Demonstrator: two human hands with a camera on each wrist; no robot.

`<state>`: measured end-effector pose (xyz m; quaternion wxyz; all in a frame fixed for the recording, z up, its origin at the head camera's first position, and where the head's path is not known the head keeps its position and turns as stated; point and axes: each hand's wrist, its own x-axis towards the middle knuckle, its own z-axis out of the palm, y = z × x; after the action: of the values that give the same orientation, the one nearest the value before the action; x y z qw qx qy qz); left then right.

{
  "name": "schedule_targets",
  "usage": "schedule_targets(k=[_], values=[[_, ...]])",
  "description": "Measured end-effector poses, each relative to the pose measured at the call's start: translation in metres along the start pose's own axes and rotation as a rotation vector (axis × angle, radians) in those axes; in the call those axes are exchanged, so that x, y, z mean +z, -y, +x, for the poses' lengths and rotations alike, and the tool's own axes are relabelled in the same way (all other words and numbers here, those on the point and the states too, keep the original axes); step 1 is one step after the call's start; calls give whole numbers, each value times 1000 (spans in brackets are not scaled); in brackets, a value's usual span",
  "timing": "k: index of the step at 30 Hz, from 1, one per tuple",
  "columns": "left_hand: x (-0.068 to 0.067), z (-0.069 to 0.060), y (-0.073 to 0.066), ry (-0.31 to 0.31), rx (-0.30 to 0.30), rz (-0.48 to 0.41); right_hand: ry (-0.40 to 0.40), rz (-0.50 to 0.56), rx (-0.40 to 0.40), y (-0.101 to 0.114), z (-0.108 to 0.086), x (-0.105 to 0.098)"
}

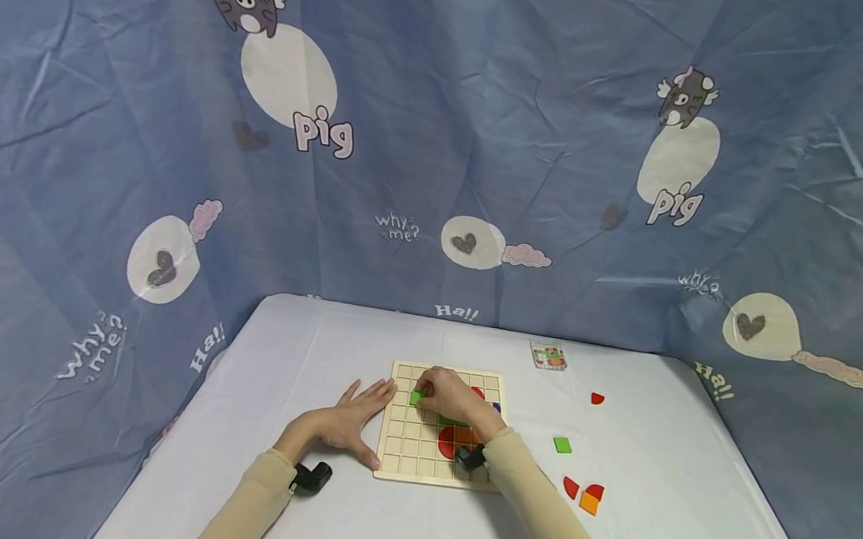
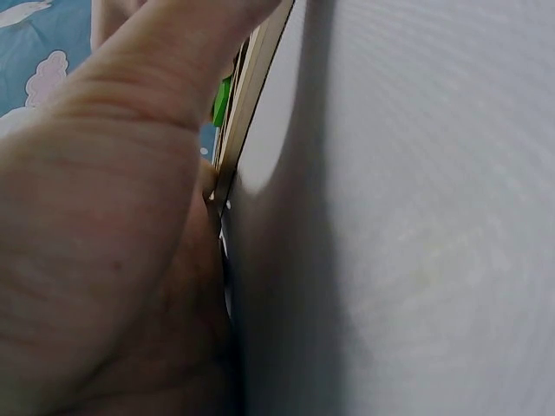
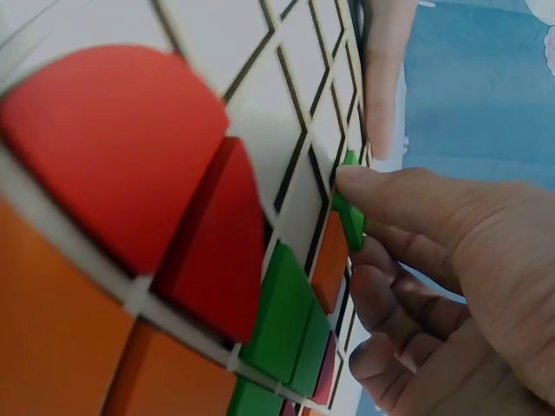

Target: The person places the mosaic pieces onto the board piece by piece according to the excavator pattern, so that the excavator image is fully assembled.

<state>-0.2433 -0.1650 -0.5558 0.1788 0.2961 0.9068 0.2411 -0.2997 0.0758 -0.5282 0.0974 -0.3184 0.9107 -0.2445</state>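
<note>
A square wooden grid board (image 1: pixel 409 465) lies on the white table, with red (image 1: pixel 446 446), orange (image 1: pixel 465 435), green and blue (image 1: pixel 497 407) pieces in some of its cells. Over its upper left part, my right hand (image 1: pixel 454 395) pinches a green square tile (image 3: pixel 354 227) between thumb and fingers. Whether that tile touches the cell beneath is unclear. My left hand (image 1: pixel 341 424) lies spread at the board's left side, its fingertips and thumb touching the edge. The right forearm and hand hide part of the board.
Right of the board lie a loose green square (image 1: pixel 563 445), several red quarter-round pieces (image 1: pixel 598 399) and an orange piece (image 1: pixel 590 503). A small printed picture card (image 1: pixel 548 356) sits near the table's back edge. Blue printed cloth (image 1: pixel 415 285) hangs around the table.
</note>
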Motion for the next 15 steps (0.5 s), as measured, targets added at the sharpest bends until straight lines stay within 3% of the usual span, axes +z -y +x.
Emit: schedule_targets(k=[15], values=[[-1, -1, 1, 6, 15, 6, -13, 5, 10, 4, 1, -1]])
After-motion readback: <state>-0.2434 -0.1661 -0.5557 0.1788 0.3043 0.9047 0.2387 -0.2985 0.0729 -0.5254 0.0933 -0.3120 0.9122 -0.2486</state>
